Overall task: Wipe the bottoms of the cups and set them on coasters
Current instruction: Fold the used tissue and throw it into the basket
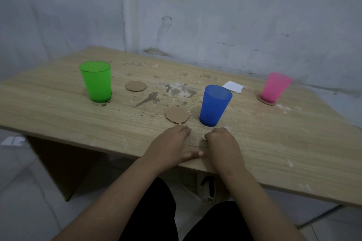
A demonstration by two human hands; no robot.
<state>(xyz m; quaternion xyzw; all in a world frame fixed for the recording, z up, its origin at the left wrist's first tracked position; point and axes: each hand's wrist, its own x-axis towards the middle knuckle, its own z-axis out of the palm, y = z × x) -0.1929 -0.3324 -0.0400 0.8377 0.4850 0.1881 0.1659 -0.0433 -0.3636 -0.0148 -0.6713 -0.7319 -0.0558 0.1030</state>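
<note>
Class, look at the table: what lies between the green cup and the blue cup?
In the head view, two round cardboard coasters lie between the green cup and the blue cup: one nearer the green cup, one beside the blue cup. Stained tabletop shows around them.

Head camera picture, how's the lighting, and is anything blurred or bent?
Head view: dim, flat light with soft shadows and no glare; wide-angle bending bows the table edges and tilts the green cup and pink cup outward; the left hand fingertips look slightly smeared.
</note>
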